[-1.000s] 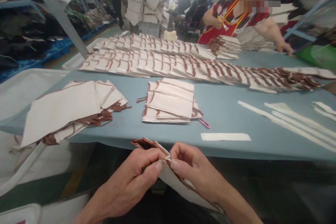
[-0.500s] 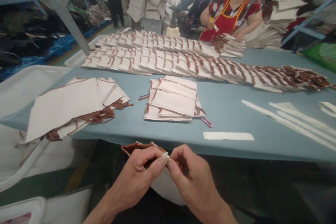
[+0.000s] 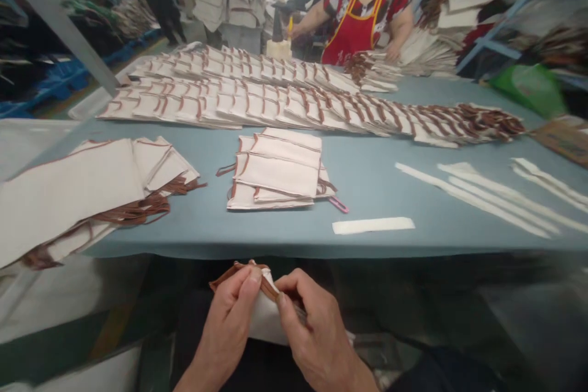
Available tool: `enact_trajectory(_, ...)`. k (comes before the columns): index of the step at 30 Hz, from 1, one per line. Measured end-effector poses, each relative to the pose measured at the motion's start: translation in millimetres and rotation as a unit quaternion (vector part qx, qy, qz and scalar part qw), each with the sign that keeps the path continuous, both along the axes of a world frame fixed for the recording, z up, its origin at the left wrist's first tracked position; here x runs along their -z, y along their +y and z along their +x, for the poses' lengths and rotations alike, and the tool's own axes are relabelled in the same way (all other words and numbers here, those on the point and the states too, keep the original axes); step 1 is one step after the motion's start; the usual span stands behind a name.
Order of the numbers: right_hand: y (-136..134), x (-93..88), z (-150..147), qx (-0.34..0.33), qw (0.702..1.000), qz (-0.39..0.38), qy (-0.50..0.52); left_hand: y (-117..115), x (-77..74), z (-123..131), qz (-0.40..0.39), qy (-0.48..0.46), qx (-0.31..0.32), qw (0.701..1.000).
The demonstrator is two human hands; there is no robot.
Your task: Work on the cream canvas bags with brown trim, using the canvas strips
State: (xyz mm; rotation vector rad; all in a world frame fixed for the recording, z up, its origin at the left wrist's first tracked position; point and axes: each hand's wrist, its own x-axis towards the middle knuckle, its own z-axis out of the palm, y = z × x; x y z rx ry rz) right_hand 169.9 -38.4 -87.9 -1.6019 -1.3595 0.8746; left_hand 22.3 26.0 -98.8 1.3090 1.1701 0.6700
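Observation:
In front of the table edge, both hands pinch the brown-trimmed rim of a cream fabric pouch. My left hand grips the rim on its left part, thumb on top. A short way to the right, my right hand holds the same edge between thumb and fingers. Between them a bit of white fabric shows at the trim. The pouch body hangs below, partly hidden by my hands. Beyond it on the table lies a small stack of similar pouches, with a pink snipper-like tool at its corner.
Long overlapping rows of pouches cross the blue-green table. Another pile with brown cords sits at left. White strips lie at right. Across the table stands a co-worker in a red apron, holding a yellow-handled brush.
The view has turned right. My hands have moved apart along the pouch rim, exposing more brown trim between them. The co-worker's brush hand has reached out toward a pale block.

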Motion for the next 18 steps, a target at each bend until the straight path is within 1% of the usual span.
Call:
enact_trajectory(2, -7, -0.1, 6, 0.012, 1.0, -0.014, 0.013, -2, -4.2, 3, 0.028, 0.026, 0.031, 0.999)
enact_trajectory(4, -14, 2.1, 10, 0.037, 0.999, -0.013, 0.012, -1, -10.3, 6, 0.051, 0.045, 0.086, 0.994)
enact_trajectory(6, -20, 7.9, 14, 0.077, 0.997, 0.012, -0.009, 2, -15.9, 11, 0.067, 0.06, 0.147, 0.985)
enact_trajectory(8, -24, 15.4, 16, 0.106, 0.993, 0.039, -0.022, 5, -18.8, 18, 0.073, 0.067, 0.175, 0.979)
enact_trajectory(10, -27, 21.1, 17, 0.121, 0.992, 0.035, -0.004, 8, -17.7, 27, 0.056, 0.057, 0.159, 0.984)
enact_trajectory(13, -27, 24.6, 22, 0.125, 0.989, -0.02, 0.071, 13, -9.5, 41, -0.013, 0.022, 0.108, 0.994)
enact_trajectory(15, -26, 26.6, 32, 0.099, 0.986, -0.036, 0.13, 16, -2.0, 48, -0.058, 0.009, 0.088, 0.994)
enact_trajectory(16, -24, 28.4, 40, 0.085, 0.985, -0.033, 0.143, 17, 1.5, 51, -0.066, 0.01, 0.084, 0.994)
enact_trajectory(17, -21, 31.1, 49, 0.082, 0.988, -0.027, 0.124, 19, 4.7, 53, -0.059, 0.016, 0.085, 0.995)
enact_trajectory(18, -17, 34.5, 60, 0.089, 0.993, -0.023, 0.079, 20, 7.5, 56, -0.037, 0.026, 0.088, 0.995)
